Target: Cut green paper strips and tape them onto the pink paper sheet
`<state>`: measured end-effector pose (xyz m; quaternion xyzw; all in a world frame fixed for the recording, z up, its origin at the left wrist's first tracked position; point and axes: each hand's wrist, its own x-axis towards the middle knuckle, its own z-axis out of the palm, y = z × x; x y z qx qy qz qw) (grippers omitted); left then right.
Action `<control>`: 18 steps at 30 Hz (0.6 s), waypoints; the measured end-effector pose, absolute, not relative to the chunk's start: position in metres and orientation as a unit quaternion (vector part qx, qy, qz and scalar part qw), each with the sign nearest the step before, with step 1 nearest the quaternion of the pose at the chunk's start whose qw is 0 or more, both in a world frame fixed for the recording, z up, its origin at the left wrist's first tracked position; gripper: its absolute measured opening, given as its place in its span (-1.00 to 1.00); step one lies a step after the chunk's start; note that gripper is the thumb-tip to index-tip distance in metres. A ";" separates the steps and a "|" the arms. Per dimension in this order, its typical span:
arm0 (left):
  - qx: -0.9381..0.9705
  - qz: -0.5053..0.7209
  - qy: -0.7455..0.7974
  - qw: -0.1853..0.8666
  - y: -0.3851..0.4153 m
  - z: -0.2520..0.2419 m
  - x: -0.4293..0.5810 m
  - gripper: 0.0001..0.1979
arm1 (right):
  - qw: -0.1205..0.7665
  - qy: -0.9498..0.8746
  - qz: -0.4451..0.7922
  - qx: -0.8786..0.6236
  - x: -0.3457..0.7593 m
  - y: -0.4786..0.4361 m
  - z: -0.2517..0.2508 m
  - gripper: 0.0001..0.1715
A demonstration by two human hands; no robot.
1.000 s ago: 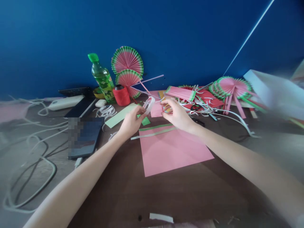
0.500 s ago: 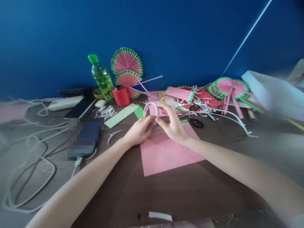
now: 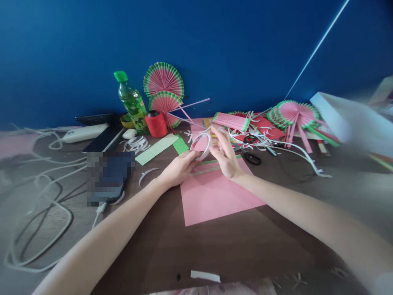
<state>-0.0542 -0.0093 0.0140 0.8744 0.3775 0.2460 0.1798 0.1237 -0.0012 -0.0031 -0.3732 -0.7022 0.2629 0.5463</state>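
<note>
A narrow white tape roll [image 3: 207, 148] stands on edge above a pink paper sheet [image 3: 215, 196]. My left hand [image 3: 181, 167] is closed on the lower left side of the roll, thumb and fingers pinching its rim. Just right of the roll is my right hand [image 3: 226, 157], its thumb and fingers apart and their tips close to the rim; whether they touch it I cannot tell. A thin whitish strip [image 3: 206, 169] and a green edge lie across the top of the pink sheet, beneath the hands.
Folded pink-and-green paper fans [image 3: 164, 78] lean on the blue wall beside a green bottle [image 3: 132, 100] and red thread spool [image 3: 157, 125]. Black-handled scissors [image 3: 252, 158] lie right among white paper scraps. A phone [image 3: 110, 176] and cables are left. Light green paper [image 3: 157, 149] lies behind.
The tape roll has shifted slightly right and tilted. My right hand has moved right, its fingers more spread and off the rim they were against. My left hand keeps its hold.
</note>
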 end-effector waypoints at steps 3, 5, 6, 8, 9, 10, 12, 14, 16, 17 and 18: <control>0.867 0.252 0.381 0.201 -0.009 0.015 -0.055 -0.79 | 0.551 -0.676 0.308 -0.380 0.126 0.003 0.001 -0.50; 0.862 0.249 0.388 0.212 -0.009 0.015 -0.055 -0.80 | 0.548 -0.666 0.317 -0.394 0.128 0.006 0.006 -0.59; 0.860 0.246 0.392 0.215 -0.009 0.015 -0.055 -0.80 | 0.547 -0.664 0.314 -0.402 0.129 0.007 0.008 -0.63; 0.858 0.239 0.399 0.217 -0.010 0.016 -0.055 -0.80 | 0.542 -0.659 0.315 -0.414 0.131 0.009 0.014 -0.70; 0.857 0.238 0.402 0.218 -0.010 0.016 -0.056 -0.80 | 0.545 -0.653 0.324 -0.416 0.131 0.011 0.016 -0.73; 0.854 0.239 0.404 0.222 -0.011 0.016 -0.056 -0.80 | 0.549 -0.644 0.337 -0.412 0.132 0.012 0.018 -0.75; 0.847 0.244 0.410 0.234 -0.011 0.017 -0.056 -0.80 | 0.564 -0.627 0.364 -0.395 0.134 0.015 0.019 -0.75; 0.837 0.253 0.418 0.248 -0.011 0.018 -0.056 -0.79 | 0.573 -0.619 0.382 -0.379 0.136 0.019 0.021 -0.71; 0.825 0.268 0.422 0.263 -0.011 0.018 -0.056 -0.77 | 0.561 -0.625 0.392 -0.376 0.139 0.021 0.023 -0.68; 0.820 0.280 0.421 0.270 -0.011 0.018 -0.056 -0.76 | 0.554 -0.629 0.394 -0.377 0.141 0.022 0.025 -0.67; 0.814 0.292 0.419 0.278 -0.011 0.018 -0.056 -0.76 | 0.549 -0.632 0.396 -0.377 0.142 0.022 0.028 -0.66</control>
